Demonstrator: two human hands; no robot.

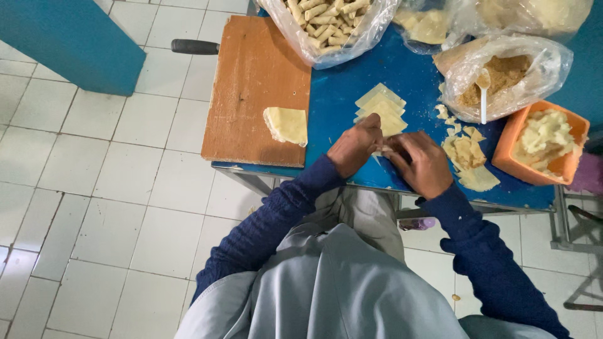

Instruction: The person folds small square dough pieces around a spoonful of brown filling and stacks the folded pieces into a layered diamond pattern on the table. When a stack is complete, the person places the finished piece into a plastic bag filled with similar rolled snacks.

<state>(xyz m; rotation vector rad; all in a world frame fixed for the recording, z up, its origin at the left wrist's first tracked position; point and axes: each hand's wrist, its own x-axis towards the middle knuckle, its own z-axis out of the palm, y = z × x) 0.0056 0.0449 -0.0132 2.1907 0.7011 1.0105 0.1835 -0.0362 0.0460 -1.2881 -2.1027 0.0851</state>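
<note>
A: Hand pose, centre of frame?
B: Left hand [355, 146] and right hand [422, 162] meet fingertip to fingertip at the near edge of the blue tabletop [339, 94]. Both are curled, pinching one small pale dough piece [384, 149] between them. Wrists bent inward, dark blue sleeves [276, 213] running to lower frame.

A: Nearest items?
B: Stack of pale dough squares [380, 107] just above the hands. Loose dough scraps [468, 160] right of the right hand.

A: Further out?
B: Orange tub [512, 147] of dough bits at right edge. Clear bag of brown crumb filling [502, 75] with a white spoon [483, 94], upper right. Bag of rolled sticks [326, 22], top centre. Wooden board [251, 94] at left, carrying a folded dough sheet [286, 124].

A: Room?
B: White tiled floor [94, 188]; teal panel [69, 44], upper left.
</note>
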